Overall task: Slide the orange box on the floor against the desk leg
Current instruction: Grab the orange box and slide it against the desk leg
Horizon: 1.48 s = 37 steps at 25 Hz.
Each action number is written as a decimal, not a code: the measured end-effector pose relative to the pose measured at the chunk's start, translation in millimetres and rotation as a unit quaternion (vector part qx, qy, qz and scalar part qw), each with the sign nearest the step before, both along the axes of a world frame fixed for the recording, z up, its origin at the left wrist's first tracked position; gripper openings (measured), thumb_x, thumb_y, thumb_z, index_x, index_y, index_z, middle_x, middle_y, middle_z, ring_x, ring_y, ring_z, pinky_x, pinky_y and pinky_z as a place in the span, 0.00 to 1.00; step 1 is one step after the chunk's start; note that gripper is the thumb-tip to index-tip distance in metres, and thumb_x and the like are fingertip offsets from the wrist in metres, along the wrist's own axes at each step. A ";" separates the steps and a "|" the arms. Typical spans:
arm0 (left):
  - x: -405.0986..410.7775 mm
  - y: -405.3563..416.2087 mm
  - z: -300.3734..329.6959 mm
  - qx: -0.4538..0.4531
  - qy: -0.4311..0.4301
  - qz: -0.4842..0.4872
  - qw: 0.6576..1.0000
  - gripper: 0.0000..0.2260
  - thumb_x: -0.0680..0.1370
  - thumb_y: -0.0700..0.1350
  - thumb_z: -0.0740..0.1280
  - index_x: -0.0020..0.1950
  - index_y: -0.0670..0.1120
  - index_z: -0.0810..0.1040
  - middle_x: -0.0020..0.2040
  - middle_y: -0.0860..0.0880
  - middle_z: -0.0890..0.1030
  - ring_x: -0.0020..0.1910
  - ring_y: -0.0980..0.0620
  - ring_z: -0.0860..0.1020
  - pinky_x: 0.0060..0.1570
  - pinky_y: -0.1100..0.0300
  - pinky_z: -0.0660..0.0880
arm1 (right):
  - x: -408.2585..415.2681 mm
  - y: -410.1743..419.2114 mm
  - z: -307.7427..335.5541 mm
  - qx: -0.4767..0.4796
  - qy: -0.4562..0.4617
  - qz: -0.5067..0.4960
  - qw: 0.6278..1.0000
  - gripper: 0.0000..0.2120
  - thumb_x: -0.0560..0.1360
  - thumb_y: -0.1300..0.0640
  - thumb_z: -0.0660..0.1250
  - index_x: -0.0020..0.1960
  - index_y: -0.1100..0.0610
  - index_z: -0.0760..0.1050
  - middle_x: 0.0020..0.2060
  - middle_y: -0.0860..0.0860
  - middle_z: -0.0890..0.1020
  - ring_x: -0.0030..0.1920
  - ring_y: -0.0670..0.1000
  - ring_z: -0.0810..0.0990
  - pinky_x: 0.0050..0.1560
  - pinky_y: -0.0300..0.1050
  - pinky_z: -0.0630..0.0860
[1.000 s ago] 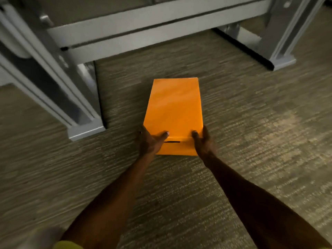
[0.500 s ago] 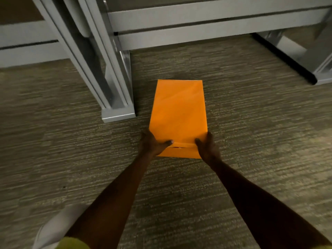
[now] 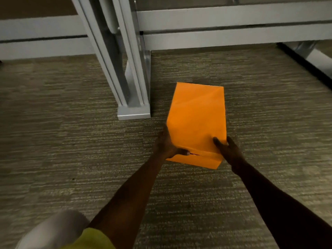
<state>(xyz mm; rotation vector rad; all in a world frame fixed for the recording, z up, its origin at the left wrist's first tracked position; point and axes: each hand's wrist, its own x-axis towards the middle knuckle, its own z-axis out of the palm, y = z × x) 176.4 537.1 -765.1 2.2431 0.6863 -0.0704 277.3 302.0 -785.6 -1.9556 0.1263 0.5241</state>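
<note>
While both bare hands clasp its near end, the orange box [image 3: 196, 121] lies flat on the carpeted floor [image 3: 71, 150]. Left hand [image 3: 166, 144] wraps the box's left edge, thumb laid across the top; right hand [image 3: 228, 150] closes its grip on the near right corner. Just left of the box, with a narrow strip of carpet between, stands the grey metal desk leg [image 3: 133, 97]. Behind the box runs a grey rail [image 3: 233, 38].
</note>
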 end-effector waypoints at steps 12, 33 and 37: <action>-16.5 17.7 -13.9 0.019 -0.033 0.113 0.993 0.69 0.60 0.64 0.82 0.83 0.45 0.39 0.81 0.38 0.59 0.76 0.34 0.65 0.71 0.39 0.70 | 44.9 57.4 1.3 0.080 -0.065 0.136 0.985 0.25 0.81 0.47 0.66 0.77 0.50 0.69 0.66 0.51 0.78 0.63 0.56 0.78 0.69 0.63 0.74; -0.5 72.3 -9.4 0.065 -0.026 0.066 0.995 0.71 0.54 0.77 0.69 0.83 0.42 0.40 0.81 0.34 0.58 0.77 0.32 0.63 0.72 0.39 0.66 | 64.9 91.4 -19.5 -0.062 -0.142 0.227 0.962 0.40 0.81 0.40 0.63 0.84 0.52 0.48 0.79 0.61 0.65 0.75 0.66 0.69 0.72 0.64 0.70; -2.3 74.2 -8.0 0.105 -0.025 0.052 0.993 0.66 0.62 0.65 0.80 0.84 0.45 0.40 0.84 0.38 0.46 0.81 0.33 0.54 0.73 0.36 0.65 | 48.7 90.7 -15.2 -0.160 -0.262 0.294 0.905 0.64 0.62 0.25 0.71 0.83 0.49 0.39 0.82 0.63 0.50 0.79 0.70 0.59 0.70 0.68 0.71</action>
